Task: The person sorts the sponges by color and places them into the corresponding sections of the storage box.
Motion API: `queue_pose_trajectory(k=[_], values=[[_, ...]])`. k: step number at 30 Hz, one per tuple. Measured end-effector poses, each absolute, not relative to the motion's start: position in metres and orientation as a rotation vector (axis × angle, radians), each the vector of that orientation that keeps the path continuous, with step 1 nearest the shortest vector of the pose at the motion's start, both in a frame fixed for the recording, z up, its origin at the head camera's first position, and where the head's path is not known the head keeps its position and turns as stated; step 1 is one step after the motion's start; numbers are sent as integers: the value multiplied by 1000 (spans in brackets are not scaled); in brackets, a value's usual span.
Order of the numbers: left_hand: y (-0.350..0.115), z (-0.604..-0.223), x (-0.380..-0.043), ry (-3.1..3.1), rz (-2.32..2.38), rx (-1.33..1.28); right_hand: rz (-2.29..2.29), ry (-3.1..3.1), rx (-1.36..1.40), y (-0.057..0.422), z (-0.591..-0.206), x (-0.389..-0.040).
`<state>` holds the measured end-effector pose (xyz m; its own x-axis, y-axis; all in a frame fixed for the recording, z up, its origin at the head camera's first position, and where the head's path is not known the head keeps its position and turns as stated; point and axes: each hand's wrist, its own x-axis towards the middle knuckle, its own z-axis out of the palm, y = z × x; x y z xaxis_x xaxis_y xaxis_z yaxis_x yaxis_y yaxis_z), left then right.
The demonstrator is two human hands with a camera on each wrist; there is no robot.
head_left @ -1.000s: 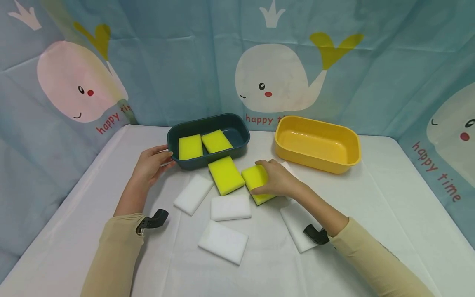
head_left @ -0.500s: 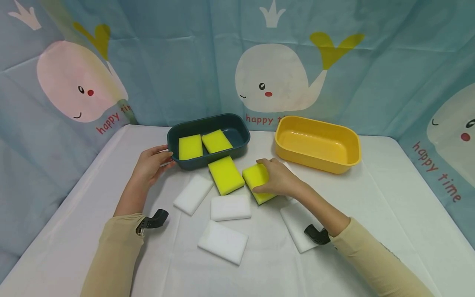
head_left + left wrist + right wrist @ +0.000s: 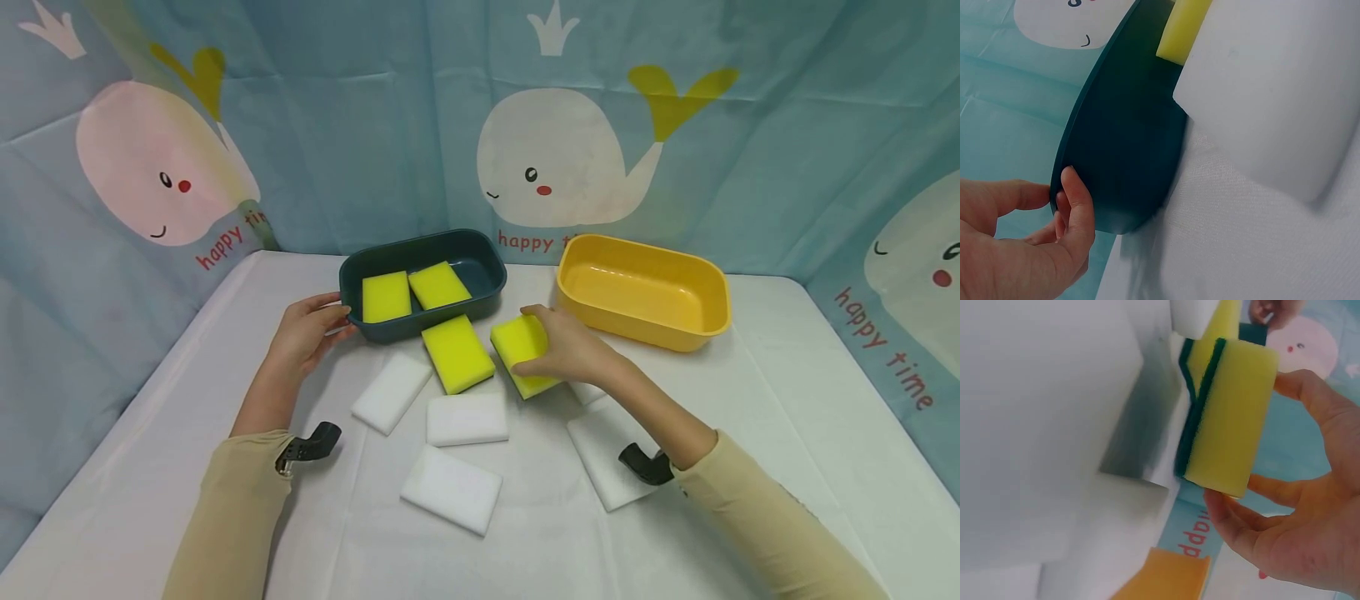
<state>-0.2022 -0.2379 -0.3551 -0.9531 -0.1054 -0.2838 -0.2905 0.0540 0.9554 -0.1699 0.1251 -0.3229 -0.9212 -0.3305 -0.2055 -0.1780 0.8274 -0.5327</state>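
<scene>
My right hand (image 3: pixel 573 346) grips a yellow sponge with a dark green scouring side (image 3: pixel 1232 419) between thumb and fingers. In the right wrist view the sponge is off the table. At the left end of the dark teal bin (image 3: pixel 390 333), my left hand (image 3: pixel 303 333) pinches the rim (image 3: pixel 1063 153) between thumb and fingers. Inside that bin lie two yellow sponges, one (image 3: pixel 386 297) at the left and another (image 3: pixel 439 286) beside it. A further yellow sponge (image 3: pixel 457 354) lies in front of the bin, close to its wall.
A yellow bin (image 3: pixel 641 329) stands at the back right. Several white foam pads lie on the white-covered table, among them one (image 3: pixel 467 419) in the middle, one (image 3: pixel 452 489) nearer the front and one (image 3: pixel 603 458) under my right forearm. A whale-print curtain (image 3: pixel 360 125) hangs behind.
My right hand has risen from the table with the yellow sponge, moving slightly away from me and uncovering part of a white pad below. My left hand stays at the bin.
</scene>
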Motion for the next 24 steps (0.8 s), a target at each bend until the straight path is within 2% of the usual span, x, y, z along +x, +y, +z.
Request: queue_pose_trajectory(k=[24], values=[[-240, -356, -203, 2182, 2016, -402, -757, 2798, -436, 115, -292, -192]])
